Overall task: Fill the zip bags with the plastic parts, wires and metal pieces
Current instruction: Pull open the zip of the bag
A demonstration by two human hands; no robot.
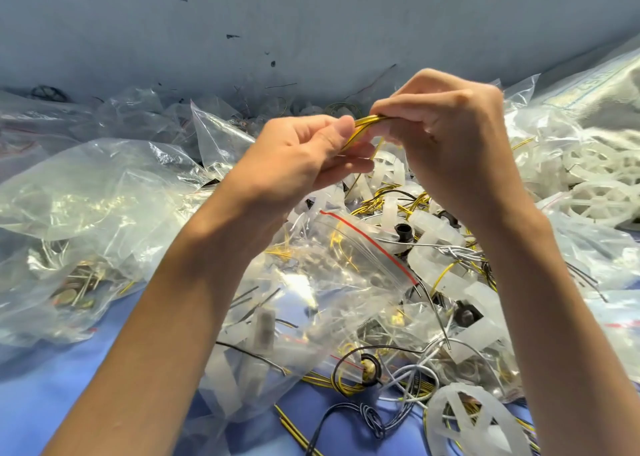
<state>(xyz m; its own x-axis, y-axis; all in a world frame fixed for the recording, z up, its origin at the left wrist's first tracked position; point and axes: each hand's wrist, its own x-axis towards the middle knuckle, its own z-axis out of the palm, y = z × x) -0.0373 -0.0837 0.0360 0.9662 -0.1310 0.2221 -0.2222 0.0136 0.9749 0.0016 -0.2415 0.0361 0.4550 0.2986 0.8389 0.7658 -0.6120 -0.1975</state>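
Zip bag, clear with a red seal strip, is lying crumpled on the blue table between the person's two forearms. White plastic strips and thin wires are showing through its film. Just beside its near right corner, a white spoked wheel is resting on a tangle of grey, black and yellow-black wires. A black ring is sitting at the bag's edge with yellow wire at its middle. To the left, a second clear bag is holding metal pieces that are showing dimly through the plastic.

Beyond the zip bag, a loose heap of white plastic parts is lying mixed with yellow wire. Both hands are hovering above that heap, off the table. The left hand is pinching one end of a yellow wire bundle between thumb and curled fingers. The right hand is gripping the other end, its fingers curled tight round it, so the bundle is arching between the two.

Farther right, more white wheels are lying piled near a large clear sack. Crumpled bags are lying against the blue-grey wall, and a small black wheel is sitting at the far left.
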